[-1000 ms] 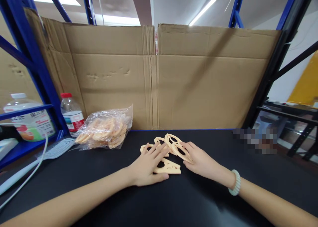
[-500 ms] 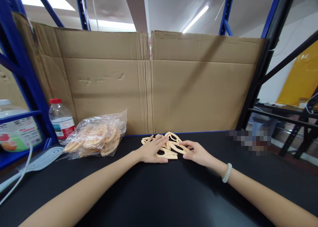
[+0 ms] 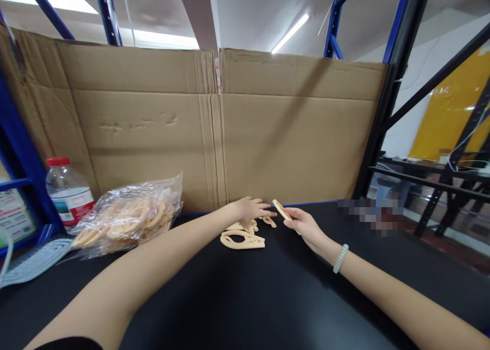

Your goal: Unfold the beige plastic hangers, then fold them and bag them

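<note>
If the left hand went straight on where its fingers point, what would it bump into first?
Probably the cream-coloured piece in the right hand, which shows just beyond the fingertips of the left hand. Depth is unclear here, so it might instead pass behind that piece.

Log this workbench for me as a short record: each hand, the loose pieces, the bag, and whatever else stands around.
Right hand: grips a cream openwork piece, raised at a tilt
Right wrist: pale coiled band
Left hand: fingers extended above the loose pieces; contact unclear
Loose pieces: one flat in front, others behind, partly hidden; count unclear
Bag: clear plastic, holding similar pieces
Left of bag: red-capped bottle, pale slatted brush
Surface: black table
Backdrop: cardboard
</note>
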`<state>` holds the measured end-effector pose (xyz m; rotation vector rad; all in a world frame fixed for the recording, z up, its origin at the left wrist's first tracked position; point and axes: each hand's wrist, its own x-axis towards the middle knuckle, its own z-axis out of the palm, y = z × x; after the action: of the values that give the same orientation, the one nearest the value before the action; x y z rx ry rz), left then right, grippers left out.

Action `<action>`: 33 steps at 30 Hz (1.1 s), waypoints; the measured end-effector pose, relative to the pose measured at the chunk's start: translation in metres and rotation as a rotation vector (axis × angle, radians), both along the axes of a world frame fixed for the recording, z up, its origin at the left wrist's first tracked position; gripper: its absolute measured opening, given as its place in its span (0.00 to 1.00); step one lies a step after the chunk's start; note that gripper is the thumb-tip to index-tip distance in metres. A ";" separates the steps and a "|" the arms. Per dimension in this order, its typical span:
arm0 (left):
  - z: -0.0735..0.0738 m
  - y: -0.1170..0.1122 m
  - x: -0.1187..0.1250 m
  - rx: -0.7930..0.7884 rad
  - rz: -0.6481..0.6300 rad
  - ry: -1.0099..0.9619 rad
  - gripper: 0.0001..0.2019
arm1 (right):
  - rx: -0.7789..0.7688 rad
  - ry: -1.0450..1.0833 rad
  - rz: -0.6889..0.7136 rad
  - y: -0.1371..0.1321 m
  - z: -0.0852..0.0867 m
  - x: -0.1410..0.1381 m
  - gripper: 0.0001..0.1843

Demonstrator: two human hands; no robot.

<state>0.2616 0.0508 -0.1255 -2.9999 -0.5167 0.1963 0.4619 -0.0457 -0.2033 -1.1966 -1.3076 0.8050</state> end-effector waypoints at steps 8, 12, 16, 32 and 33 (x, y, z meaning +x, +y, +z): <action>0.001 0.001 0.002 0.031 0.148 0.040 0.13 | -0.024 0.072 -0.062 0.004 -0.002 0.004 0.22; 0.004 -0.006 -0.020 0.065 0.241 -0.081 0.15 | -0.020 0.084 -0.061 0.002 -0.002 0.003 0.22; -0.006 -0.040 -0.042 0.090 0.220 -0.216 0.18 | -0.009 0.089 -0.056 0.003 -0.004 0.001 0.22; -0.056 -0.009 -0.050 0.226 0.229 -0.380 0.27 | 0.065 -0.004 0.010 -0.007 -0.003 -0.013 0.27; -0.056 -0.005 -0.050 0.253 0.221 -0.402 0.25 | 0.067 -0.015 0.012 -0.007 -0.004 -0.013 0.27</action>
<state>0.2121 0.0459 -0.1812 -2.7302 -0.8376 -0.4345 0.4485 -0.0526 -0.2071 -1.1439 -1.3451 0.7564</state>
